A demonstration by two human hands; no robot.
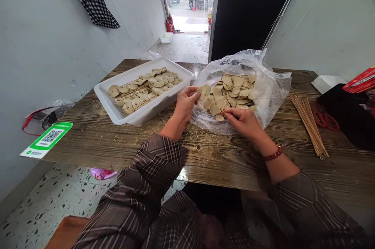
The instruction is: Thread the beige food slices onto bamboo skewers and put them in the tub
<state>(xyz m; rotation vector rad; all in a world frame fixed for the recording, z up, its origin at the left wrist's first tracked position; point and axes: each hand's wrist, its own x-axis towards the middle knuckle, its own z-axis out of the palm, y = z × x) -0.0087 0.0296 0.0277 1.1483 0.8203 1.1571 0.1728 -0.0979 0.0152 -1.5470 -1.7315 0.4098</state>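
Observation:
My left hand (pixel 187 100) pinches a thin round beige slice (pixel 204 90) at the near left edge of an open clear plastic bag (pixel 271 85). Across from it, my right hand (pixel 241 120) is closed on a thin wooden skewer, whose tip side passes into another beige slice (pixel 217 106). Beneath and behind both hands lies a heap of loose slices (pixel 237 86) in the bag. To the left, a white tray (pixel 117 118) contains several skewers threaded with such slices (pixel 159 81). Most of the skewer in my right hand is hidden by slice and fingers.
Bare skewers (pixel 310 126) lie in a bundle on the wooden table (pixel 187 151) at right, beside red scissors (pixel 326 119) and a black bag (pixel 345 116). A green QR card (pixel 49 138) rests at the table's left edge.

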